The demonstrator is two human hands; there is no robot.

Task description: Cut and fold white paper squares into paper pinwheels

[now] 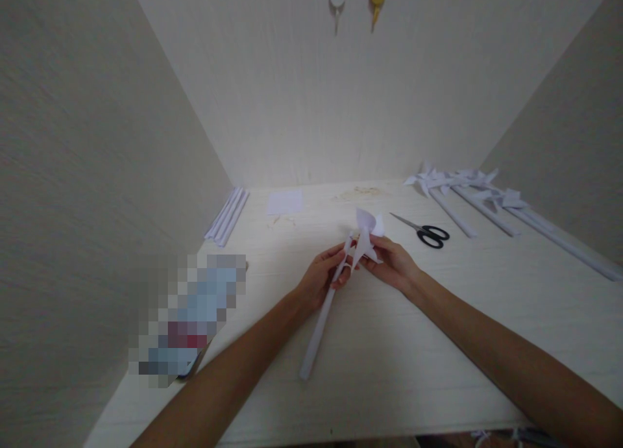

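My left hand (324, 276) grips the top of a long rolled white paper stick (316, 334) that slants down toward me over the table. My right hand (392, 260) pinches folded white paper blades (366, 230) at the stick's upper end, like a pinwheel head. Both hands meet at the middle of the table (389, 370), fingers closed on the paper.
Black-handled scissors (428, 232) lie just right of my hands. Several finished paper pinwheels (479, 198) lie at the back right. A bundle of paper sticks (228, 215) rests by the left wall, a small paper square (285, 202) behind. A blurred object (189, 311) sits at the left.
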